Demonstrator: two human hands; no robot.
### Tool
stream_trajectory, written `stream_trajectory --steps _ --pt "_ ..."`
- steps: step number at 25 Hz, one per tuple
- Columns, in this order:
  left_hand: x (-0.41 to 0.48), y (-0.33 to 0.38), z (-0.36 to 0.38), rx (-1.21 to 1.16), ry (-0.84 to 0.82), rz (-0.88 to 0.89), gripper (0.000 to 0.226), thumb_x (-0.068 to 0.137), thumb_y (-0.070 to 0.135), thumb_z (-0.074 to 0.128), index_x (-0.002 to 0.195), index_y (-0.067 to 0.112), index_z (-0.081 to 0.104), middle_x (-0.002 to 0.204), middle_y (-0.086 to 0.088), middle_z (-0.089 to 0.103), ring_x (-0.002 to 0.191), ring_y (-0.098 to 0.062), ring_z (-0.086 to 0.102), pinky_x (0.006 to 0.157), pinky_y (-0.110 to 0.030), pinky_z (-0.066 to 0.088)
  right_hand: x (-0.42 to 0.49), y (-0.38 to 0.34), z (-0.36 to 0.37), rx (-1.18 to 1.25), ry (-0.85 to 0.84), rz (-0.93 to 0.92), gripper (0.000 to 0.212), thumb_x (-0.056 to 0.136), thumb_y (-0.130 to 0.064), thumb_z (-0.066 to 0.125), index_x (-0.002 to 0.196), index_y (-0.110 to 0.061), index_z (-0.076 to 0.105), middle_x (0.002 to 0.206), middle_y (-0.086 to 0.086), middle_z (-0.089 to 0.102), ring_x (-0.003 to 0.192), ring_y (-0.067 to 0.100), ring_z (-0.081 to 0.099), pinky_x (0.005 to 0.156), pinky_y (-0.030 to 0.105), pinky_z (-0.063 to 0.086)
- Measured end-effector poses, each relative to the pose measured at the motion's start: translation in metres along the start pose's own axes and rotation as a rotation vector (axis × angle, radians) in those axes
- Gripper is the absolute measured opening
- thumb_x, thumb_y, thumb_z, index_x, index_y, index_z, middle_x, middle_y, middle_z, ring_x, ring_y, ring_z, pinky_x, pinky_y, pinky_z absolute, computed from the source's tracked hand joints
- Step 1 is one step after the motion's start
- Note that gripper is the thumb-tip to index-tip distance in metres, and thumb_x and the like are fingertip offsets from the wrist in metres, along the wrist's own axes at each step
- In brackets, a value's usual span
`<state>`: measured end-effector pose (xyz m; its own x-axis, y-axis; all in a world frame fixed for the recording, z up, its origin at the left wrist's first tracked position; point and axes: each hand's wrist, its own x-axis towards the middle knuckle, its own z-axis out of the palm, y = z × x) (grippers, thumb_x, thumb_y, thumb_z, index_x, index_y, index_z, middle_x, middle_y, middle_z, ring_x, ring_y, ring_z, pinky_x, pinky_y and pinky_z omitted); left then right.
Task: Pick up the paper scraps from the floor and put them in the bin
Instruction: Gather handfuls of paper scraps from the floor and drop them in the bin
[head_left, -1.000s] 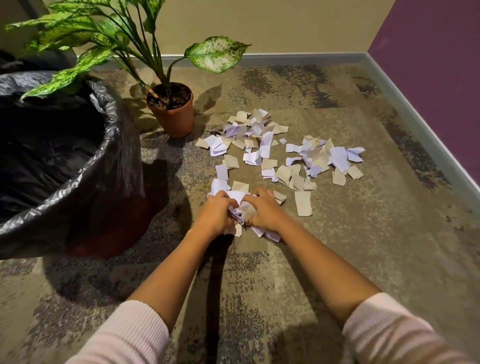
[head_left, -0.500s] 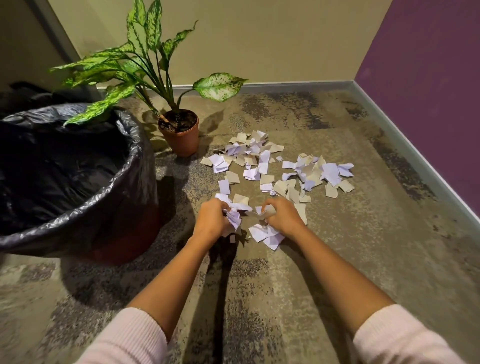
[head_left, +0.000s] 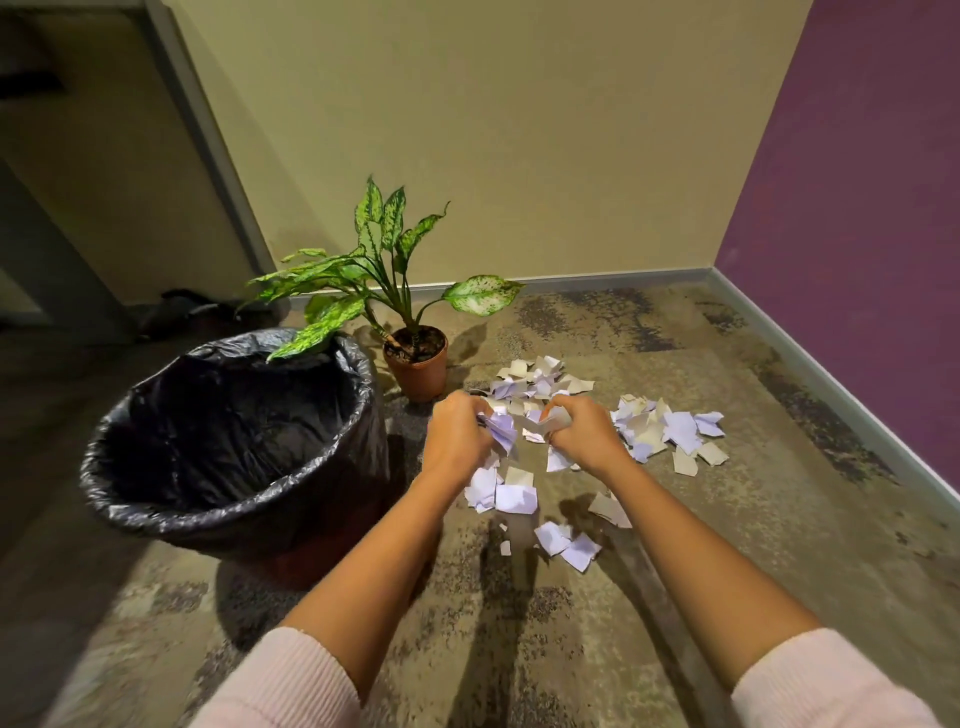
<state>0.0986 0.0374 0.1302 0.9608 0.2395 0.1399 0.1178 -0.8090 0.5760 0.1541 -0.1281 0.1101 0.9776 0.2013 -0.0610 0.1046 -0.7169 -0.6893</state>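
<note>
Several white, lilac and beige paper scraps (head_left: 670, 434) lie scattered on the carpet, with more below my hands (head_left: 506, 496) and nearer me (head_left: 569, 545). My left hand (head_left: 457, 439) is shut on a crumpled bunch of scraps (head_left: 501, 434), lifted above the floor. My right hand (head_left: 584, 434) is shut on another bunch (head_left: 548, 421) close beside it. The bin (head_left: 124, 493), lined with a black plastic bag, stands to the left of my hands with its mouth open.
A potted plant (head_left: 415, 364) in a terracotta pot stands between the bin and the far scraps, one leaf hanging over the bin's rim. A beige wall lies behind and a purple wall (head_left: 857, 208) runs along the right. A dark object (head_left: 176, 312) lies at far left.
Both hands have risen from the floor with bunches of scraps. A few scraps have dropped onto the carpet below them. The view has pulled back and up.
</note>
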Motion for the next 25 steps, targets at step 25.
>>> stream_trajectory --steps 25 --pt "-0.031 -0.153 -0.203 0.086 0.308 -0.353 0.007 0.070 0.012 0.066 0.073 0.018 0.068 0.080 -0.004 0.063 0.074 -0.025 0.059 0.057 -0.030 0.043 0.016 -0.267 0.116 -0.021 -0.173 -0.502 0.033 0.078 -0.005 0.068 0.110 -0.013 0.064 0.112 0.014 0.050 0.107 0.033 0.052 0.080 0.030 0.042"
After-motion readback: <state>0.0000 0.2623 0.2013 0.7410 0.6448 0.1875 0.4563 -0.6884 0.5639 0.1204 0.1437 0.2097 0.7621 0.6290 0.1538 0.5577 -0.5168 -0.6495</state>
